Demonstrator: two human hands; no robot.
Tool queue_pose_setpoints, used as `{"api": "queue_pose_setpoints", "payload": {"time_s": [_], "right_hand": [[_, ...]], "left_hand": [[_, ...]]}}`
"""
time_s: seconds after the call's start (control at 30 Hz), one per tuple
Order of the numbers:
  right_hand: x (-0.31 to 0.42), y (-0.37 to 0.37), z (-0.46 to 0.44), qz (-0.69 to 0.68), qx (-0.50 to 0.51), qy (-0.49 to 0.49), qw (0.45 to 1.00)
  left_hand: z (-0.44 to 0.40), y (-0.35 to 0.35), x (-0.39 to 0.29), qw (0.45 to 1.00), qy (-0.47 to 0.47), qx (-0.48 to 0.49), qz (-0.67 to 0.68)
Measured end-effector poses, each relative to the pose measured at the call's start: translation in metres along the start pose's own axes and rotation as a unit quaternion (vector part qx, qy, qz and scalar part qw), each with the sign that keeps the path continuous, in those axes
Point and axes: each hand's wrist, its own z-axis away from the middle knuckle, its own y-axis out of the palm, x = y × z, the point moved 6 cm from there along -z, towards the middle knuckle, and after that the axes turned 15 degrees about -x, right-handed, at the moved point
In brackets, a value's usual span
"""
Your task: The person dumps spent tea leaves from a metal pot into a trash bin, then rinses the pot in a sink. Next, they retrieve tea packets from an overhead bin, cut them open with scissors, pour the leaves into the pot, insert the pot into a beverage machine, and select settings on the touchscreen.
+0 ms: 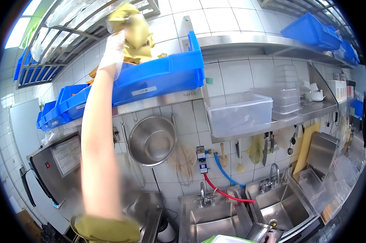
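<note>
My left hand (114,50), in a whitish glove, is raised at the upper left above a long blue bin (162,71) on the wall shelf. It is closed on a shiny gold foil packet (136,30), which is blurred by motion. More gold packaging (144,54) shows over the bin's rim, just below the packet. At the bottom edge a small part of my right hand (271,238) shows at a metal pot (258,233) in front of the sinks. The fingers appear to grip the pot's side; the rest of that hand is out of frame.
Two steel sinks (213,216) with taps stand below. A steel bowl (152,139), whisks and knives hang on the tiled wall. A clear plastic tub (239,115) and stacked containers sit on the right shelf. A wire rack (71,30) overhangs the upper left.
</note>
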Motion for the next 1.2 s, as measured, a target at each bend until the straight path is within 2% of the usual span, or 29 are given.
{"api": "queue_pose_setpoints", "payload": {"time_s": [0.13,0.23,0.27,0.33,0.37,0.43,0.47,0.5,0.53,0.57,0.6,0.67,0.7,0.73,0.77,0.8,0.83,0.87,0.9,0.93,1.0,1.07,1.13,1.2], "right_hand": [[-0.013,-0.008,-0.009,0.016,0.002,0.053,0.998],[-0.033,-0.021,-0.025,0.057,0.003,0.143,0.988],[-0.038,-0.022,-0.028,0.065,0.003,0.163,0.984],[-0.007,-0.011,-0.007,0.035,0.02,0.133,0.99],[0.019,-0.002,0.018,0.027,0.03,0.118,0.992],[0.065,0.018,0.075,0.027,0.06,0.091,0.994],[0.074,0.023,0.099,0.036,0.081,0.075,0.993],[0.103,0.031,0.118,0.182,0.078,-0.269,0.942],[0.079,0.027,0.112,0.108,0.157,-0.146,0.971],[0.055,0.023,0.108,0.044,0.209,-0.01,0.977],[0.059,0.023,0.103,0.213,0.226,-0.153,0.938],[0.061,0.036,0.152,0.106,0.313,0.108,0.938],[0.063,0.047,0.178,0.131,0.288,0.088,0.945],[0.061,0.055,0.204,0.152,0.258,0.067,0.952],[0.056,0.063,0.225,0.193,0.272,0.043,0.942],[0.037,0.059,0.222,0.26,0.275,0.016,0.925],[0.019,0.069,0.231,0.223,0.263,-0.005,0.939],[-0.001,0.079,0.237,0.185,0.25,-0.028,0.95],[-0.025,0.093,0.249,0.142,0.237,-0.049,0.96],[-0.043,0.097,0.264,0.105,0.221,-0.071,0.967],[-0.076,0.128,0.313,0.153,0.401,-0.015,0.903],[-0.115,0.156,0.379,0.163,0.464,0.043,0.87],[-0.156,0.19,0.437,0.157,0.571,0.128,0.795],[-0.203,0.238,0.535,0.172,0.525,0.147,0.821]], "left_hand": [[0.007,-0.04,-0.019,0.957,-0.106,-0.131,0.237],[0.026,-0.085,-0.04,0.942,-0.096,-0.089,0.308],[0.037,-0.104,-0.049,0.951,-0.07,-0.065,0.292],[0.074,-0.145,-0.058,0.95,-0.053,-0.072,0.3],[0.111,-0.162,-0.066,0.959,-0.021,-0.099,0.263],[0.174,-0.208,-0.062,0.972,0.023,-0.093,0.214],[0.21,-0.244,-0.054,0.971,-0.001,-0.092,0.22],[0.246,-0.281,-0.046,0.97,-0.025,-0.091,0.226],[0.291,-0.321,-0.026,0.954,-0.083,-0.091,0.273],[0.344,-0.352,-0.008,0.927,-0.126,-0.139,0.326],[0.391,-0.375,0.001,0.918,-0.177,-0.192,0.298],[0.498,-0.41,0.008,0.877,-0.322,-0.303,0.189],[0.544,-0.424,0.004,0.843,-0.383,-0.327,0.188],[0.578,-0.434,-0.019,0.837,-0.389,-0.29,0.251],[0.615,-0.464,-0.024,0.775,-0.438,-0.299,0.345],[0.653,-0.495,-0.037,0.767,-0.443,-0.345,0.311],[0.69,-0.531,-0.05,0.725,-0.497,-0.412,0.241],[0.699,-0.545,-0.09,0.733,-0.501,-0.448,0.105],[0.733,-0.584,-0.1,0.698,-0.495,-0.474,0.207],[0.777,-0.627,-0.123,0.682,-0.503,-0.516,0.121],[0.802,-0.679,-0.182,0.681,-0.433,-0.56,0.188],[0.813,-0.732,-0.236,0.665,-0.363,-0.635,0.15],[0.833,-0.783,-0.283,0.68,-0.317,-0.658,0.07],[0.846,-0.86,-0.322,0.696,-0.273,-0.664,-0.013]]}}
